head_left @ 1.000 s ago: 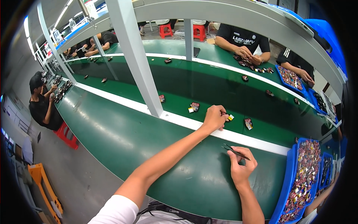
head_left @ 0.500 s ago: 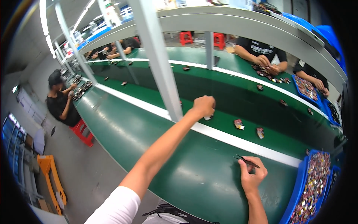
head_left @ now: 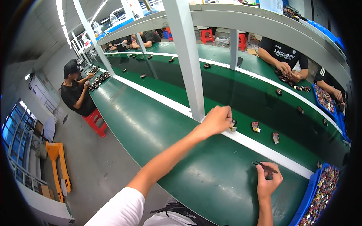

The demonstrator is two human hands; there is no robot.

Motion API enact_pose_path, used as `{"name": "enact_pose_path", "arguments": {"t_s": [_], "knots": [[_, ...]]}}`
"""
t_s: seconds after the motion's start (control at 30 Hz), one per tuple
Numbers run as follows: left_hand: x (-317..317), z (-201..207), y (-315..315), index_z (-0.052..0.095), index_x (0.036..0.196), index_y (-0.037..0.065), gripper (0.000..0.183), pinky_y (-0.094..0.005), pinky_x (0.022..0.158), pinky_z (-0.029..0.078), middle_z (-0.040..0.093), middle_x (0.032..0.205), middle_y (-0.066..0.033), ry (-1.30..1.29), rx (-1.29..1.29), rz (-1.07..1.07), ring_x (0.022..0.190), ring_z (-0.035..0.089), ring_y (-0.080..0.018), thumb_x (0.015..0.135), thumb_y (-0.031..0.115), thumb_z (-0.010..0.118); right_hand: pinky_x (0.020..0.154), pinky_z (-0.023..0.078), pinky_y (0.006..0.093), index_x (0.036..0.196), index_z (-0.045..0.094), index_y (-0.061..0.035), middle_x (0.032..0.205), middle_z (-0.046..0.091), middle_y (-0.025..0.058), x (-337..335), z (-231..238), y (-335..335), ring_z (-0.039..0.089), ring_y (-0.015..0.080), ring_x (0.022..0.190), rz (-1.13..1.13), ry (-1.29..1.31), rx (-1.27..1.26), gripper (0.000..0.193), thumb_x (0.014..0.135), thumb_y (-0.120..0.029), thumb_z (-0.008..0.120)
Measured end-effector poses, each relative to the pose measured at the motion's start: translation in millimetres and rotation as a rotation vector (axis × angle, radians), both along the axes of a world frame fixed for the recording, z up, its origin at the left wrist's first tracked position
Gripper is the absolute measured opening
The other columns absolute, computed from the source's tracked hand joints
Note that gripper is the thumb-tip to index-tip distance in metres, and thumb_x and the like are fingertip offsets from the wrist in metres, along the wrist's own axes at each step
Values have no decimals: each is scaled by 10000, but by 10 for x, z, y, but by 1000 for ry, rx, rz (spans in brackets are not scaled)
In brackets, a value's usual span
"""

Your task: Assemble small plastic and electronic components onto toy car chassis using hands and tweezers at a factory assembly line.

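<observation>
A long green desk (head_left: 158,124) with a white stripe runs through a big workroom. A white post (head_left: 188,64) stands at 11 o'clock from the left hand (head_left: 215,121), whose fingers pinch a small dark part (head_left: 233,125) on the stripe. Two more parts (head_left: 256,127) lie just beside it at 3 o'clock. The right hand (head_left: 268,182) holds thin black tweezers (head_left: 264,167).

Short white sleeve (head_left: 120,207) on left upper arm; forearms bare to the wrist. Left hand (head_left: 215,121) and right hand (head_left: 268,182) ungloved. No rings or watch visible.

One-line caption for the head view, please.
Left hand sets a small part on the green conveyor; right hand holds tweezers.
</observation>
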State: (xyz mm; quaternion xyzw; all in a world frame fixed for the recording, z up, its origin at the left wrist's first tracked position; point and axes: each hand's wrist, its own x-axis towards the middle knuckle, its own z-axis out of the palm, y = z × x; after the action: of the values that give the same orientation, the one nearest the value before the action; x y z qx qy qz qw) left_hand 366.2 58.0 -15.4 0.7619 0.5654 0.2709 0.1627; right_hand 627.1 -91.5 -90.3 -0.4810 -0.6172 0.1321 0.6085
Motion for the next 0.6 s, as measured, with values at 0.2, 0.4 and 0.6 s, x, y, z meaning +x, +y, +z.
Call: {"name": "enact_pose_path", "arguments": {"t_s": [0.2, 0.4, 0.6], "knots": [[320, -74, -859, 615, 1034, -43, 115, -265, 434, 448, 697, 807, -88, -600, -479, -105, 528, 629, -120, 975, 56, 615, 434, 389, 188, 972, 657, 32, 882, 699, 84, 20, 150, -79, 544, 40, 545, 129, 522, -383, 174, 847, 45, 778], [519, -306, -1055, 649, 1091, -53, 163, -254, 452, 487, 717, 842, -109, -739, -506, -202, 583, 669, -127, 983, 68, 630, 553, 453, 183, 944, 655, 35, 916, 732, 133, -21, 200, -146, 608, 56, 641, 207, 502, -325, 155, 845, 76, 767], [595, -378, -1113, 664, 1154, -68, 197, -260, 503, 553, 731, 899, -126, -713, -401, -256, 644, 704, -148, 991, 35, 624, 534, 426, 188, 938, 674, 40, 894, 729, 103, -44, 83, -124, 558, 41, 596, 219, 379, -263, 153, 837, 70, 785]]}}
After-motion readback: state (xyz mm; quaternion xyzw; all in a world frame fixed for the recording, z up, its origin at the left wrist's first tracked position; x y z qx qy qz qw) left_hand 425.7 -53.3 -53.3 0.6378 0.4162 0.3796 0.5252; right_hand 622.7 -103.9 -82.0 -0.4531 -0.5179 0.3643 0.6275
